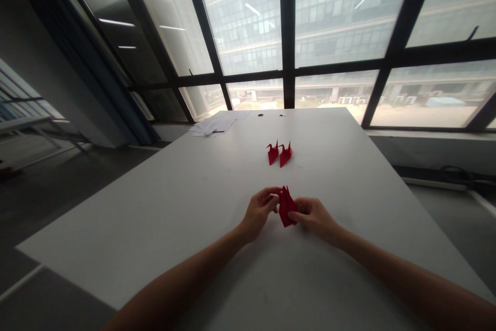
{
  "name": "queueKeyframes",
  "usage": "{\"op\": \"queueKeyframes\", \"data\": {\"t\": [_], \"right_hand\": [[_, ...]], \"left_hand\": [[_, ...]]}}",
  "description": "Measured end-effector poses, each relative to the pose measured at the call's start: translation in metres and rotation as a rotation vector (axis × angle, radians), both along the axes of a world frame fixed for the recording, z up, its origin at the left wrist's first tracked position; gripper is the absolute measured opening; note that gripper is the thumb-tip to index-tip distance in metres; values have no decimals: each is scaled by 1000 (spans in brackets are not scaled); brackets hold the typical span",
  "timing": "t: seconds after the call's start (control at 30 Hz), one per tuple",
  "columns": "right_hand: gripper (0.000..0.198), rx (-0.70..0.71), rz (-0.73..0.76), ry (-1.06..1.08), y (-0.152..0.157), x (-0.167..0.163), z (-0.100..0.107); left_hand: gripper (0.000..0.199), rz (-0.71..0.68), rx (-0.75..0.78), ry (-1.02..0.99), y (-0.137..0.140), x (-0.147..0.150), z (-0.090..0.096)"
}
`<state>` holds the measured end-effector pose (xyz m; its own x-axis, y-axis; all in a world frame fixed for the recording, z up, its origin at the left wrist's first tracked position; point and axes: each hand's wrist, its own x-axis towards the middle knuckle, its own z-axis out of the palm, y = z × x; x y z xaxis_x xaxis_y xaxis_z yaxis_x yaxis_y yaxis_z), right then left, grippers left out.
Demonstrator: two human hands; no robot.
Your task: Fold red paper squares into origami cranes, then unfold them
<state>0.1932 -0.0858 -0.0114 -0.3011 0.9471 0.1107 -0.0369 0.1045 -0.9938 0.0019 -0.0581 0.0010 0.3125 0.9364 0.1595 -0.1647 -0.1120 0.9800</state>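
A red folded paper piece [287, 209] with two narrow points at its top is held a little above the white table [201, 207]. My right hand [314, 217] pinches its right side, with the thumb across the front. At its left edge, the fingers of my left hand [260, 212] are curled, and the index finger touches the paper near the upper points. Farther off, two red origami cranes [273, 154] stand side by side, apart from both hands. The back of the folded paper is hidden from me.
Loose white papers [219, 123] lie at the far left of the table, with a thin dark item on them. Two small round holes [260, 114] show near the far edge. Tall windows [248, 16] rise behind, and a dark curtain [89, 62] hangs at the left.
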Motion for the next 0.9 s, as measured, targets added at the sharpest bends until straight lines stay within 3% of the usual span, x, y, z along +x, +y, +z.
{"op": "queueKeyframes", "data": {"t": [0.5, 0.77, 0.9], "right_hand": [[20, 15, 51, 35, -2, 0, 4], [22, 12, 1, 38, -1, 0, 1], [23, 6, -35, 57, -1, -1, -1]], "left_hand": [[22, -57, 119, -101, 0, -3, 4], [13, 19, 293, 112, -4, -4, 8], [14, 37, 314, 126, -5, -4, 8]]}}
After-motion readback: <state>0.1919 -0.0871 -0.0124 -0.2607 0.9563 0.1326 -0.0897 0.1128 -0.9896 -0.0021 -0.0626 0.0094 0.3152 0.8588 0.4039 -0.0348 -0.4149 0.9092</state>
